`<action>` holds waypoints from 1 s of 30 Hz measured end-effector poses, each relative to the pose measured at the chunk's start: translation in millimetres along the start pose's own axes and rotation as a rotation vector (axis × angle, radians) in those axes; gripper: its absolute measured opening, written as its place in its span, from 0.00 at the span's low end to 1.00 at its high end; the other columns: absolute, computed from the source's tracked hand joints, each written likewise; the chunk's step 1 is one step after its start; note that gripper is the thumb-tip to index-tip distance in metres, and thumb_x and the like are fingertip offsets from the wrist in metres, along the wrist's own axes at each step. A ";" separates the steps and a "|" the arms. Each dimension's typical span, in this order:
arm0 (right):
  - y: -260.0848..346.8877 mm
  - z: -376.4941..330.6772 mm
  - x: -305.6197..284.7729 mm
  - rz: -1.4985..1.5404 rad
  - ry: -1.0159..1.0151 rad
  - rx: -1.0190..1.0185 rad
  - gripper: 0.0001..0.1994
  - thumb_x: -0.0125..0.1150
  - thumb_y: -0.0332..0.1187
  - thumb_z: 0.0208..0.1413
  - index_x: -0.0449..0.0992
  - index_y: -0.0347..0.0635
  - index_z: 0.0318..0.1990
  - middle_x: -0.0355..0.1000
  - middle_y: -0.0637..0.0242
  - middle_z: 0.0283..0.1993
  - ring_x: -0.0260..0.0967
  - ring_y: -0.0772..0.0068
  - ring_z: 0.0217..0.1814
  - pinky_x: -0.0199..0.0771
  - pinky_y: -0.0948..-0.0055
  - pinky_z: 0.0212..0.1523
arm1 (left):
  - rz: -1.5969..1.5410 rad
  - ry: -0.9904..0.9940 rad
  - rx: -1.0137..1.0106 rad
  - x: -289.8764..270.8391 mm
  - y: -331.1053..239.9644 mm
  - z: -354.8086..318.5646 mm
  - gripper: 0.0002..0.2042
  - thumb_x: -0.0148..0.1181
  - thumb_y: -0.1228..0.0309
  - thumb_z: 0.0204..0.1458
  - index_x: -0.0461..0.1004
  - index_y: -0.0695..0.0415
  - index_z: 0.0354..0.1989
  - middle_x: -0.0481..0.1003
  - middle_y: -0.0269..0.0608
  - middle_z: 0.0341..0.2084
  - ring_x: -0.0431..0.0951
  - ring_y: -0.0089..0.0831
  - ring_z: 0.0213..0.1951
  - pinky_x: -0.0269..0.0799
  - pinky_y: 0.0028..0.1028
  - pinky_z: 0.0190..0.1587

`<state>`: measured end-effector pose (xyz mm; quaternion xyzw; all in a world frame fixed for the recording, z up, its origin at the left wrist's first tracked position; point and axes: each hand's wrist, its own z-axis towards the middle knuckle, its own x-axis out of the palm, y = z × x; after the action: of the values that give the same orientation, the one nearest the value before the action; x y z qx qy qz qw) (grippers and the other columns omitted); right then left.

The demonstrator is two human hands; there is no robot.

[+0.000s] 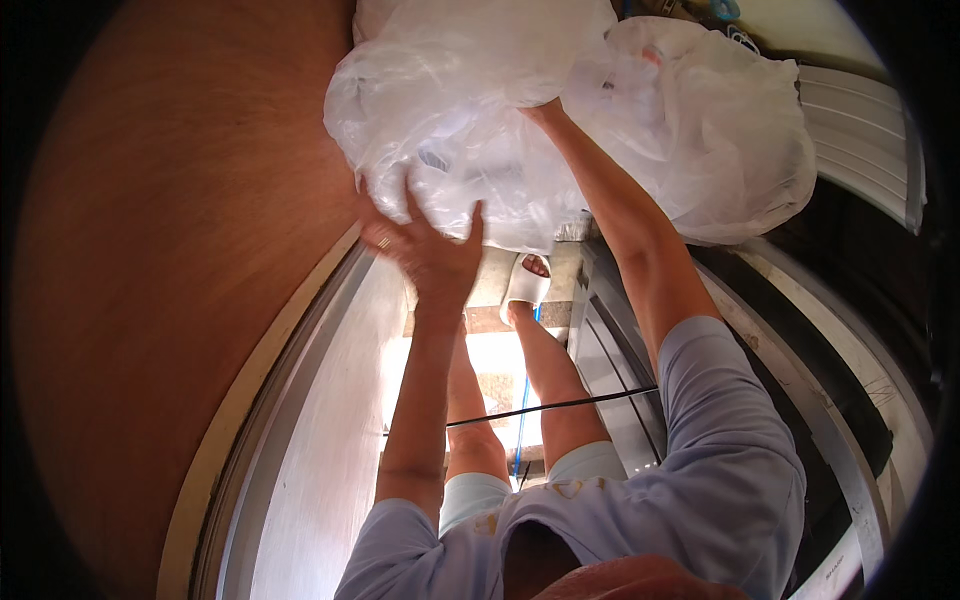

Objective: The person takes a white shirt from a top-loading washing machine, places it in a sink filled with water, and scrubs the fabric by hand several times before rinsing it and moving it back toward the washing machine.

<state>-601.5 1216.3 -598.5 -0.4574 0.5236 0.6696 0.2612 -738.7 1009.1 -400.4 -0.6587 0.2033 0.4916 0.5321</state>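
A large translucent white plastic bag (440, 80) bulges at the top of the view, and faint shapes show through its thin film. My left hand (425, 240) is at its lower left side, fingers spread wide, slightly blurred and gripping nothing. Whether the fingertips touch the film is hard to tell. My right arm reaches up to the bag, and only the base of my right hand (543, 112) shows below a fold of plastic; its fingers are hidden. To the right, a second translucent white bag (710, 150) rests against the first.
A brown panel (190, 200) rises close on the left, bordered by a pale frame. A black cable (560, 403) crosses at leg height, and a blue cord (522, 400) runs between my legs. White ridged panel (860, 130) at right; grey metal door (605, 350) beside my leg.
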 end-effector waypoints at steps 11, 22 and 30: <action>68.2 -66.6 -172.3 0.961 0.944 0.355 0.13 0.40 0.17 0.43 0.72 0.41 0.31 0.60 0.78 0.25 0.53 0.83 0.27 0.51 0.78 0.26 | 0.089 0.148 0.268 87.6 66.3 141.9 0.56 0.72 0.71 0.27 0.40 0.38 0.66 0.38 0.43 0.66 0.46 0.52 0.65 0.47 0.53 0.59; 78.4 -143.3 -216.4 1.375 1.402 0.616 0.19 0.41 0.15 0.33 0.71 0.38 0.36 0.65 0.74 0.30 0.53 0.86 0.24 0.52 0.84 0.22 | 0.271 0.105 0.234 207.1 108.4 105.6 0.35 0.60 0.70 0.40 0.54 0.55 0.61 0.59 0.41 0.57 0.59 0.35 0.59 0.58 0.39 0.53; -30.4 -37.5 -201.6 1.199 0.730 0.561 0.15 0.47 0.17 0.48 0.74 0.38 0.43 0.72 0.72 0.37 0.68 0.77 0.38 0.70 0.78 0.40 | -0.857 0.445 -0.421 98.0 110.8 131.7 0.24 0.52 0.61 0.51 0.62 0.58 0.55 0.68 0.42 0.48 0.71 0.33 0.49 0.72 0.34 0.41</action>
<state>-473.9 1216.6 -435.2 -0.2032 0.8868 0.3449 -0.2312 -840.6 1113.8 -534.0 -0.8639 -0.0794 0.1080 0.4854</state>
